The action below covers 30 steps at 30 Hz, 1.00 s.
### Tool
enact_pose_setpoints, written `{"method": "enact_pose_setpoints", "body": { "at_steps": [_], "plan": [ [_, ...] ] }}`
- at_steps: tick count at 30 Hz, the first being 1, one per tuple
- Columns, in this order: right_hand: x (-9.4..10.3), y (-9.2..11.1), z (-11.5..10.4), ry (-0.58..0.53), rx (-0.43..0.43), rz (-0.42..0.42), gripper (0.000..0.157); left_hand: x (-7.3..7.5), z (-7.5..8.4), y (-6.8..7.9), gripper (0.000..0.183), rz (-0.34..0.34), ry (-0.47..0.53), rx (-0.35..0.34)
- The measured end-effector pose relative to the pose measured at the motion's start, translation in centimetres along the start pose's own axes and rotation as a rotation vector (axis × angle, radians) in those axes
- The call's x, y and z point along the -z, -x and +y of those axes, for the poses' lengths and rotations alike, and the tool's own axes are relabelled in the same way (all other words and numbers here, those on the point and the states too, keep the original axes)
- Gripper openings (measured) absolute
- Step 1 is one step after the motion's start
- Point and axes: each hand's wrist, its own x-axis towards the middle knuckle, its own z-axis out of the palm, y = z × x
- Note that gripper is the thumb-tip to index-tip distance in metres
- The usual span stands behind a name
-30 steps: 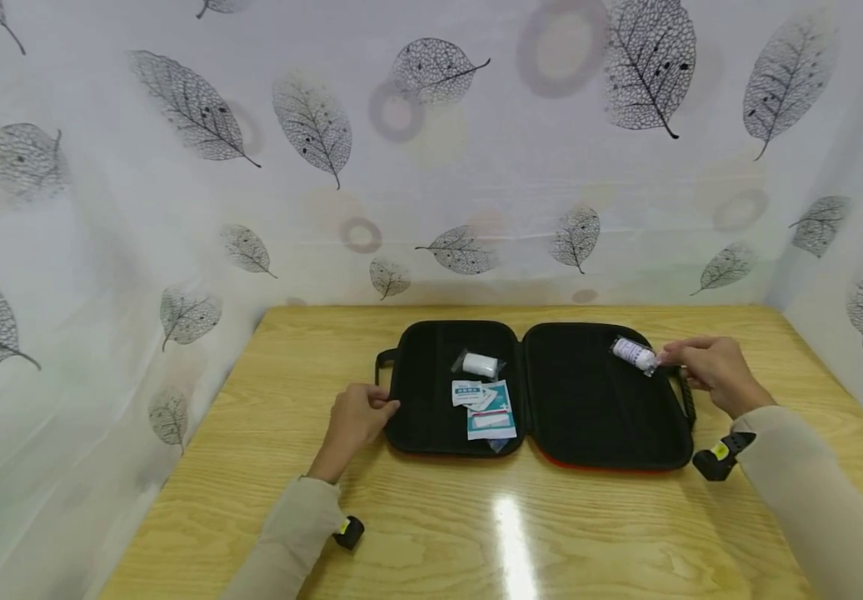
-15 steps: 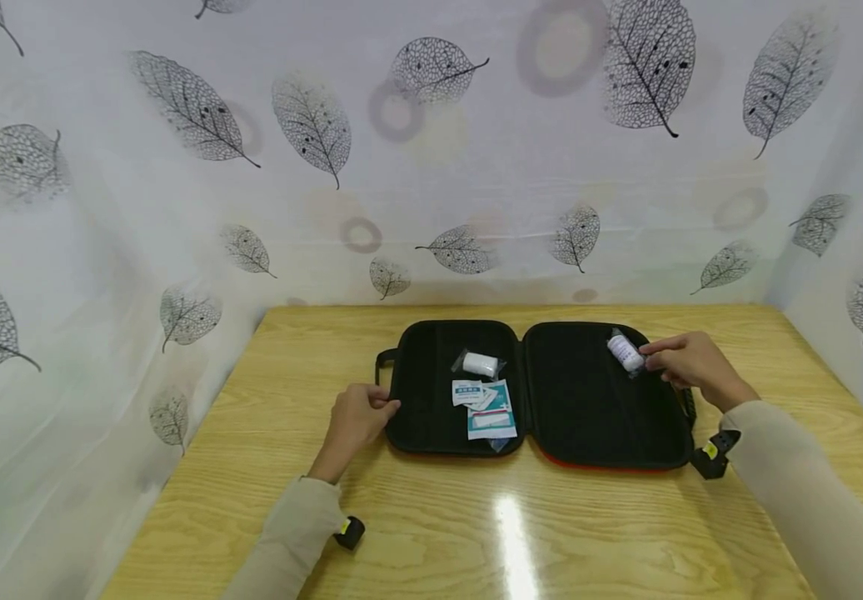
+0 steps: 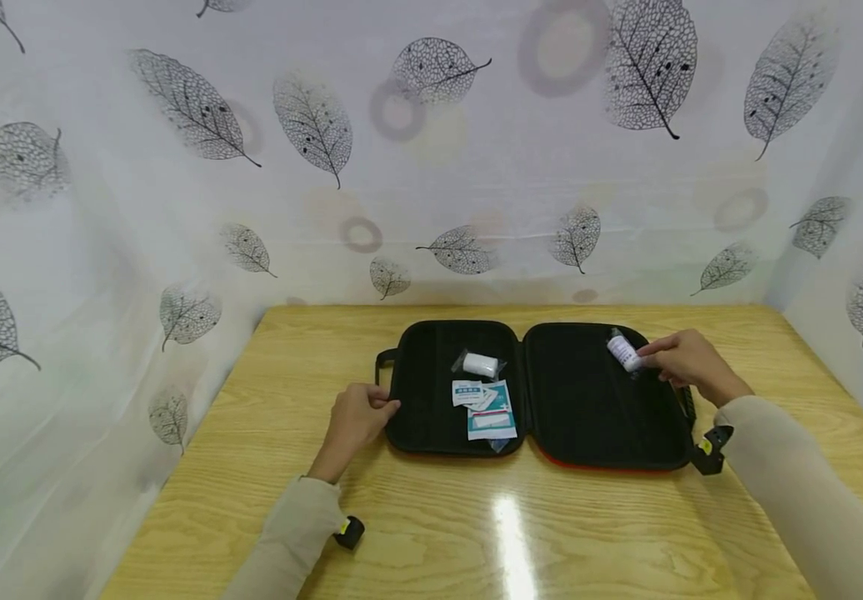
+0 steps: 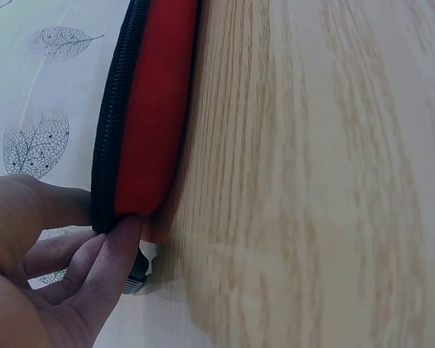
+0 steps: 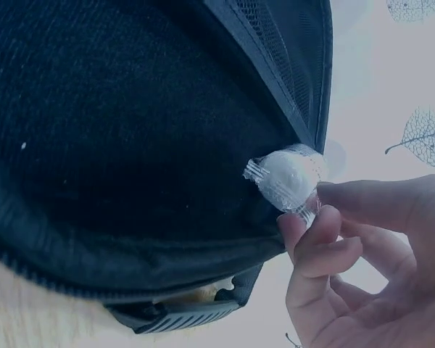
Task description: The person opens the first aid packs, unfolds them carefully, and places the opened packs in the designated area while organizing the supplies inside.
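Note:
A zip-up case (image 3: 604,417), black inside with a red outer shell, lies spread open on the table. My left hand (image 3: 358,417) pinches the rim of its left half; in the left wrist view the thumb and fingers meet at the zip edge beside the red shell (image 4: 156,101). My right hand (image 3: 690,364) pinches the clear wrapper of a white bandage roll (image 3: 624,352) with printed text, over the far right corner of the right half. In the right wrist view the roll's white end (image 5: 288,176) faces the camera, close to the mesh pocket (image 5: 275,51).
Inside the left half lie another wrapped white roll (image 3: 481,365), small white-and-blue sachets (image 3: 467,392) and a teal-and-white packet (image 3: 493,421). Carry handles stick out on both outer sides, the left handle (image 3: 382,360) near my left hand. A leaf-print curtain (image 3: 431,167) stands behind the wooden table (image 3: 431,533).
My right hand has moved left and slightly inward over the case, bringing the bandage roll with it; the roll has turned steeper. My left hand stays where it was.

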Motion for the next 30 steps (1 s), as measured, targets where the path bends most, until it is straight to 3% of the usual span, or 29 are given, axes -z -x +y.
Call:
{"method": "enact_pose_setpoints", "body": {
  "at_steps": [15,30],
  "plan": [
    [-0.8,-1.0,-0.8,0.034,-0.004,-0.035,0.037,-0.1,0.0,0.0,0.021,0.002,-0.001,0.004],
    [-0.7,-2.1,-0.9,0.054,-0.021,0.049,0.037,0.0,-0.1,-0.1,0.020,-0.002,-0.007,0.011]
  ]
}}
